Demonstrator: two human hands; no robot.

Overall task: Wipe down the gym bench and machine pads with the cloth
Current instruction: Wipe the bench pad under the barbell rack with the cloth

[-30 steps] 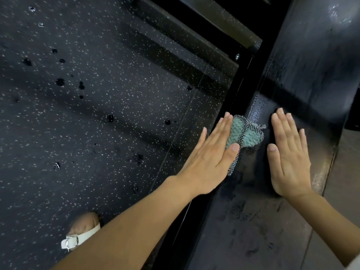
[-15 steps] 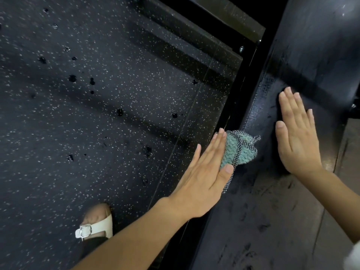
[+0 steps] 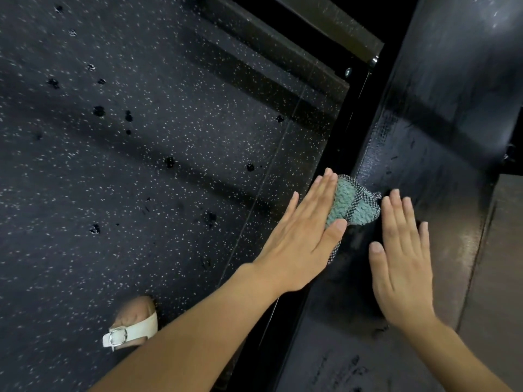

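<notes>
Teal cloth (image 3: 357, 208) at left edge of black padded surface (image 3: 430, 142), left hand (image 3: 305, 236) pressing flat on it, right hand (image 3: 402, 267) flat beside, gripping nothing. Mid-wipe, I'd guess; next needs firm push along edge.

Teal knitted cloth (image 3: 353, 207) with checked mesh trim, bunched up.
Lies on the left edge of the black scuffed vinyl bench pad (image 3: 441, 165), partly under the flat left hand (image 3: 302, 241); pad glossy, streaked.

A black rubber floor flecked with white (image 3: 141, 193) fills the left, dotted with dark blotches (image 3: 99, 111). A foot in a white buckled sandal (image 3: 133, 326) stands on it low down. Two silver bolt heads (image 3: 348, 71) show near the top
</notes>
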